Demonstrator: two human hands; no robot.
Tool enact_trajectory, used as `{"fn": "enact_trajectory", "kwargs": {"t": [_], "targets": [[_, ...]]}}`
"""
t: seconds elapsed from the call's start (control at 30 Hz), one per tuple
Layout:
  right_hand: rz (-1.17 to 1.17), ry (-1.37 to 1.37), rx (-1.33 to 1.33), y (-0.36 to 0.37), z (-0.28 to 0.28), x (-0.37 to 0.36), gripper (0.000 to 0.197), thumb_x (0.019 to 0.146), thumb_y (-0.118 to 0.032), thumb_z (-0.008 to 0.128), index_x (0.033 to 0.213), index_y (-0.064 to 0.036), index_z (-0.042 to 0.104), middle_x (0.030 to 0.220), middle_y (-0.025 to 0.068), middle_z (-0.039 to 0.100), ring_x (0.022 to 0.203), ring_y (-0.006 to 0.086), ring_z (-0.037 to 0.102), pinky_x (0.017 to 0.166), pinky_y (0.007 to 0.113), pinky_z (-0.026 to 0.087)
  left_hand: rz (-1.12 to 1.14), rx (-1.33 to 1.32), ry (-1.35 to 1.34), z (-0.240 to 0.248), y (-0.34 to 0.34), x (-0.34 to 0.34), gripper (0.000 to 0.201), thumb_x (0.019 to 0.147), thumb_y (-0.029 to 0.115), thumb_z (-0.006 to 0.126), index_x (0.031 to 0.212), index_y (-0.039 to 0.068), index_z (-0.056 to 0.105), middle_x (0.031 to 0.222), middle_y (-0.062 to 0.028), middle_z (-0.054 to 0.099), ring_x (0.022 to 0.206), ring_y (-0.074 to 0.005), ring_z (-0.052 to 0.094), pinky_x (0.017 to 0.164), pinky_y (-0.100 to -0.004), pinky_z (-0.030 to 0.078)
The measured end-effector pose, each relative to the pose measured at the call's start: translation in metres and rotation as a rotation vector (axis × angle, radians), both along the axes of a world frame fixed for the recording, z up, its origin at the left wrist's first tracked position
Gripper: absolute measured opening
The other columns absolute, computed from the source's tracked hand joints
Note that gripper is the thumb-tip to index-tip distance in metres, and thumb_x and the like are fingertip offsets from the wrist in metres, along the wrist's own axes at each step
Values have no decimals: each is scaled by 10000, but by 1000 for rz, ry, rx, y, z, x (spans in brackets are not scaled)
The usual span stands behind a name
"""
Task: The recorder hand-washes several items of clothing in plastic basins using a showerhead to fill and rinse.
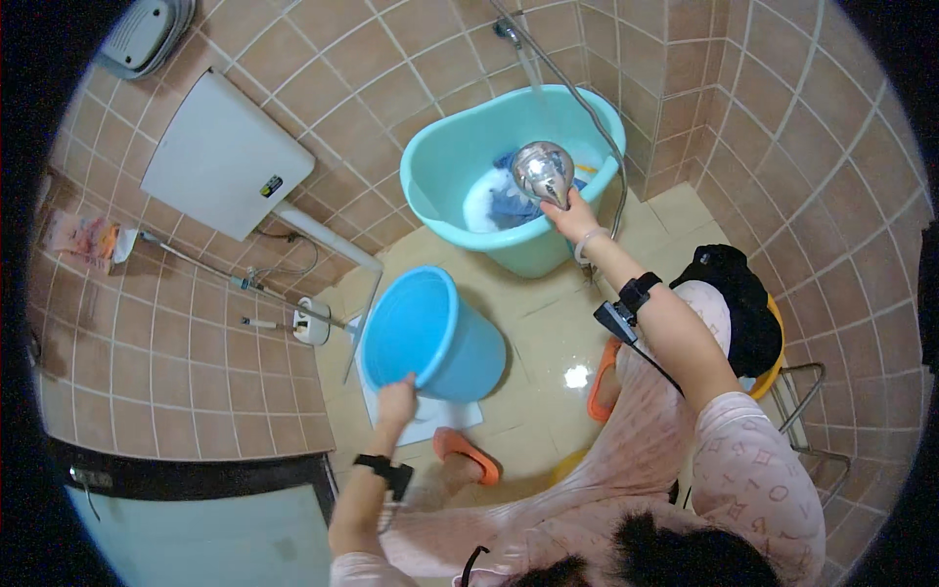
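Note:
My left hand (396, 401) is closed on the near rim of a blue bucket (479, 347). The bucket leans with its mouth toward the left wall, and its inside shows no contents. Reaching out ahead, my right hand (569, 215) grips a shiny silver shower head (543, 171) by its narrow end, above a turquoise tub (430, 220). Blue cloth (514, 207) lies in the tub with white suds beside it. A thin stream of water falls into the tub from a wall tap (506, 31).
A grey hose (575, 93) hangs across the tub's right side. Black cloth (743, 308) covers a yellow basin (773, 342) near my right leg, beside a metal rack (807, 391). White cistern (230, 157) and its pipe are at left. A pale floor fixture (445, 421) lies under the bucket.

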State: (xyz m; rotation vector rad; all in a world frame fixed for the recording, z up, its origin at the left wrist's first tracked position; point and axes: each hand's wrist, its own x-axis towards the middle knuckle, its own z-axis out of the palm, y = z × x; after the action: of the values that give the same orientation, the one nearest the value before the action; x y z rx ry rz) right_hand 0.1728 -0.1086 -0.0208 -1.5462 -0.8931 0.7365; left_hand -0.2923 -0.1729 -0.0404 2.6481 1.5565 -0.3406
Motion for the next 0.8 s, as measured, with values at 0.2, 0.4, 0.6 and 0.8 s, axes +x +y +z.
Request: {"fn": "enact_trajectory", "kwargs": {"t": [0.2, 0.4, 0.6, 0.8], "targets": [[-4, -81, -20, -7, -8, -3, 536, 720, -275, 673, 1156, -20, 492, 1105, 179, 571, 1039, 309, 539, 894, 369, 415, -43, 82, -51, -70, -37, 61, 102, 726, 83, 505, 823, 92, 537, 675, -111, 601, 701, -313, 596, 649, -443, 407], [10, -116, -1, -1, -25, -32, 601, 766, -163, 617, 1253, 26, 318, 1223, 224, 461, 1135, 316, 460, 967, 382, 359, -35, -231, -23, -81, -43, 103, 272, 772, 213, 565, 1002, 68, 556, 927, -168, 601, 908, -334, 563, 758, -462, 416], [31, 4, -19, -32, 10, -66, 530, 812, -154, 575, 1202, 74, 298, 1122, 258, 500, 1061, 341, 508, 907, 374, 398, 96, -302, -478, -74, -39, 134, 712, 719, 356, 691, 1216, -64, 403, 1090, -269, 525, 1005, -407, 513, 843, -433, 431], [-51, 109, 68, -53, 19, -67, 619, 783, -235, 594, 1221, 71, 281, 1087, 268, 536, 1030, 395, 522, 888, 421, 404, 135, -540, -1118, -11, -40, 217, 590, 817, 174, 626, 1280, -26, 320, 1225, -162, 432, 1087, -235, 457, 876, -357, 412]]}}
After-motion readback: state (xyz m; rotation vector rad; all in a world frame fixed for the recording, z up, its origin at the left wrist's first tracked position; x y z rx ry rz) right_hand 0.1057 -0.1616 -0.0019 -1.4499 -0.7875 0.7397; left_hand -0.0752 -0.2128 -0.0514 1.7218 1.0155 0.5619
